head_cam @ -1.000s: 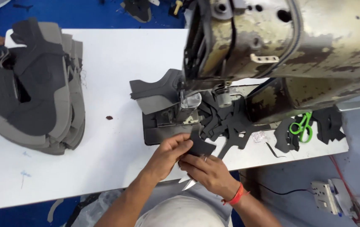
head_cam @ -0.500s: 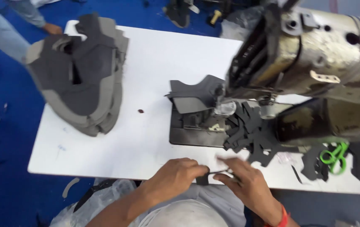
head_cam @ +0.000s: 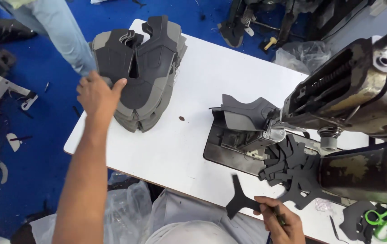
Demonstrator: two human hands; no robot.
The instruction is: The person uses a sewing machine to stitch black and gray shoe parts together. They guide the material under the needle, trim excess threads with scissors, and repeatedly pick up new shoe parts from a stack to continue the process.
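Since the earlier frame, the left hand (head_cam: 95, 94) had left the work at the table's near edge and reached far out, fingers spread apart, fingertips touching the stack of grey shoe uppers (head_cam: 146, 68) at the far left of the white table (head_cam: 166, 149). At the near edge the right hand (head_cam: 278, 218) had its fingers pinched on a black cut piece (head_cam: 241, 201), which stuck out leftward over the edge. Just beyond lay a pile of black cut pieces (head_cam: 292, 167) beside the sewing machine (head_cam: 360, 104), with green scissors (head_cam: 383, 219) at the right
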